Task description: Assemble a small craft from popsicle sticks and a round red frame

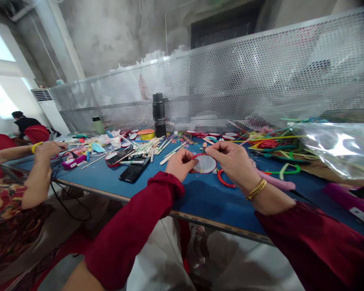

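My left hand [179, 165] is closed on the left edge of a small round white disc with a red rim [205, 164], held just above the blue table. My right hand [235, 161] has thumb and index finger pinched together at the disc's upper right edge. A small brownish piece with a dark lower end [204, 147] stands up there beside the fingertips; what exactly the right fingers hold is too small to make out. Below the right hand lies a red ring [224, 182]. To its right is a pink handled tool [277, 181] with a black cord.
A black phone [134, 173], loose wooden sticks [148, 148] and a black bottle [159, 117] are left of centre. Colourful strips [269, 141] and a clear plastic bag [339, 149] lie right. At far left, another person's hand [48, 149] is near a purple device [74, 162].
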{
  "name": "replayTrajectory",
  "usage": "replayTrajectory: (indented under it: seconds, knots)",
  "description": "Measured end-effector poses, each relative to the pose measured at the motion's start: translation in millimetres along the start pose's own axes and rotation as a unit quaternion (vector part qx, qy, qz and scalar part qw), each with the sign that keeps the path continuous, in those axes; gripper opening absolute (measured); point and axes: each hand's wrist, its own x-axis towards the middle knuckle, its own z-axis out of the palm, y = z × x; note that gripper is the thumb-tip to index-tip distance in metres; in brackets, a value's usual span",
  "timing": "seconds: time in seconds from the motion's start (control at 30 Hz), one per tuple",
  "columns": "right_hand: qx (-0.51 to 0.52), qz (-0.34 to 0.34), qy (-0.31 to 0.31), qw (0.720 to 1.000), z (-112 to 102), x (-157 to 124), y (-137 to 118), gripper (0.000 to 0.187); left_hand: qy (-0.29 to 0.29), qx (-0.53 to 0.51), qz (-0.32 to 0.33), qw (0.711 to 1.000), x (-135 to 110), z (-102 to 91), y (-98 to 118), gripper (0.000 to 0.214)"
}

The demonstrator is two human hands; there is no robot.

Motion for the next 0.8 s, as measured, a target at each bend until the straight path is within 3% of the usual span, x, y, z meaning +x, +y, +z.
replayTrajectory:
  seconds: [0.4,0.63,0.8]
  knots:
    - [0.028,0.031,-0.019,0.999,0.3,1.9,2.8,0.025,0.014,0.024,0.007,1.0,-3.3,0.4,5.6,0.023]
    - [0.023,0.017,-0.031,0.999,0.8,1.4,4.0,0.024,0.015,0.072,0.048,0.996,1.5,-4.6,-2.8,0.021]
    - [0.015,0.003,-0.035,0.999,0.0,2.0,6.0,0.028,0.008,0.068,0.041,0.997,4.0,-5.5,-6.7,0.022]
